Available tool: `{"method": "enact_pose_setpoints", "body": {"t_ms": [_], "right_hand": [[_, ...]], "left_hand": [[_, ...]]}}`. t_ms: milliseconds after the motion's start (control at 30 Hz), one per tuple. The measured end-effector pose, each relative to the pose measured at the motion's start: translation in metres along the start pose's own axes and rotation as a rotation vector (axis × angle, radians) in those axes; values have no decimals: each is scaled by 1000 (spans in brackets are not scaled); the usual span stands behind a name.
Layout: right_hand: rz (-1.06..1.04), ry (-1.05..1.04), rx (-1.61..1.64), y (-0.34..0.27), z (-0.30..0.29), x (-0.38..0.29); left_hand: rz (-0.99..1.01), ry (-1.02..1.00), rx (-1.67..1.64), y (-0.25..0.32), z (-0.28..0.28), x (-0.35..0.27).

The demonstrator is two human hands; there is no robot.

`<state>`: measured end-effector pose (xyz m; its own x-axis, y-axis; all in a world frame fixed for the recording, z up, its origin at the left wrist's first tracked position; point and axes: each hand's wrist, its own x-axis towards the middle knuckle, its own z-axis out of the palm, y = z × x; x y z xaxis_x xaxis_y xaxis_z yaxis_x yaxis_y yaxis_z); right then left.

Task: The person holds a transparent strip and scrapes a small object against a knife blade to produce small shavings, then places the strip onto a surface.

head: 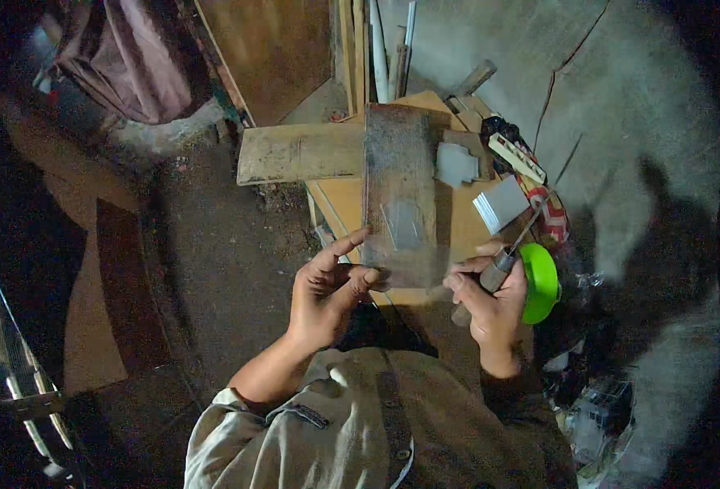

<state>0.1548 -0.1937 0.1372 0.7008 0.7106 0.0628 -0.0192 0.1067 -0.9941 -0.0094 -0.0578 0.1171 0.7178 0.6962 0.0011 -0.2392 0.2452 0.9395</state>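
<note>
My left hand [329, 290] pinches a small clear sheet [412, 263], blurred and see-through, by its left side. In my right hand [488, 299] is a hand tool with a wooden handle [496, 275] and a long thin metal shaft [546, 202], perhaps a file, pointing up and to the right. The right fingertips are at the sheet's right edge; whether they grip it I cannot tell. Beneath the sheet is a dark, worn wooden board [396, 143], on which another thin translucent piece [404, 225] lies flat.
A lighter plank [302, 154] sticks out left of the board. To the right are a notched grey-white piece [456, 164], a stack of thin plates [502, 205] and a cream slotted strip [517, 159]. Behind my right hand is a bright green round container [540, 284]. A cracked wall [611, 79] rises right.
</note>
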Motion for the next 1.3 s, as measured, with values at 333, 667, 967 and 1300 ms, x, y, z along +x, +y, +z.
{"method": "enact_pose_setpoints", "body": {"t_ms": [333,667,967,1300], "right_hand": [[52,0,43,-2,0,1],[111,-24,-40,2,-5,3],[64,-232,-194,0,1,5],[93,-223,-142,4,-5,3]], "left_hand": [[-43,15,-11,-1,-1,1],[-236,-30,-91,-3,-16,3],[-340,-296,56,0,-5,10],[-307,-270,46,-12,5,8]]}}
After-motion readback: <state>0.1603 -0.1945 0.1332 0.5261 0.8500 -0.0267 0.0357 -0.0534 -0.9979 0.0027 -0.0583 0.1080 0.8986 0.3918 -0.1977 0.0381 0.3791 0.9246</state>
